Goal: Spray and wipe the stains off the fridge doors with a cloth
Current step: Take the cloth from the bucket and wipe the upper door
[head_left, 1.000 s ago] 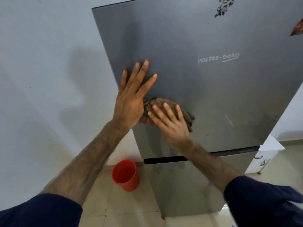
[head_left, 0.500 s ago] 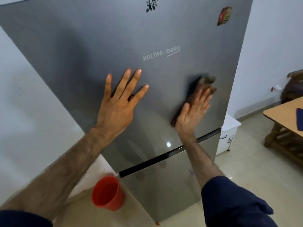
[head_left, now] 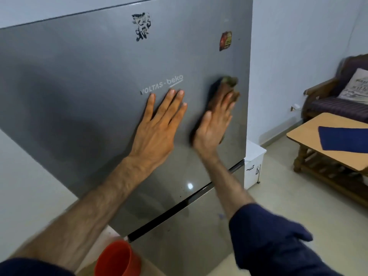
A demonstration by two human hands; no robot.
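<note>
Upper fridge door [head_left: 89, 80]: grey, brand lettering mid-panel. Left hand [head_left: 159, 126] flat on it, fingers [head_left: 171, 100] spread and straight, gripping nothing, tips just under the lettering. Right hand [head_left: 214, 128] just beside it toward the door's right edge, palm pressing a brown cloth [head_left: 225, 86] against the panel; fingers extended over the cloth, not curled round it. Hand and cloth motion-blurred; cloth outline hard to make out, most of it hidden under the hand. Scraped dark sticker residue [head_left: 141, 26] near the top edge; small red sticker [head_left: 226, 40] toward the upper right corner, print unreadable. Lower door [head_left: 189, 246] partly hidden by the right sleeve. Orange bucket [head_left: 117, 259] on the floor, cut off at the bottom. No spray bottle visible.
</note>
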